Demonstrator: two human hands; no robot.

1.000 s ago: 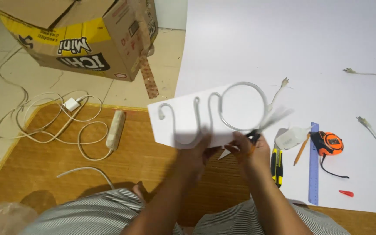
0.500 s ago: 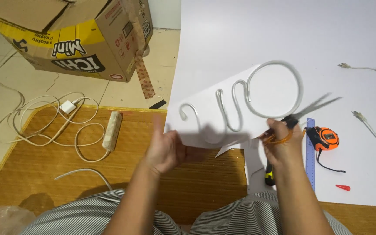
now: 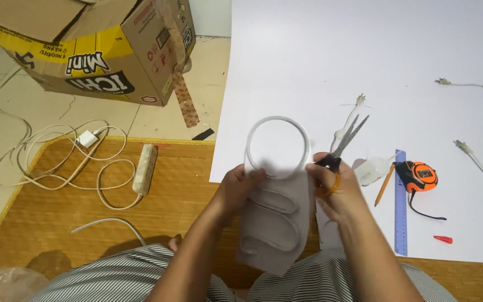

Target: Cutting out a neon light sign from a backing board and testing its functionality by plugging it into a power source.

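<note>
The left hand (image 3: 240, 187) grips the white card (image 3: 275, 221), now turned lengthwise, ring end away; the right hand (image 3: 336, 190) holds scissors (image 3: 345, 140), fingers closed through the handles.

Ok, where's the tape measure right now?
The orange tape measure lies on the white sheet at right, beside the blue ruler, just right of the right hand.

Pale tile floor (image 3: 6, 112) at the left, a woven mat (image 3: 57, 223) over it, white sheet (image 3: 364, 56) covering the right.
</note>
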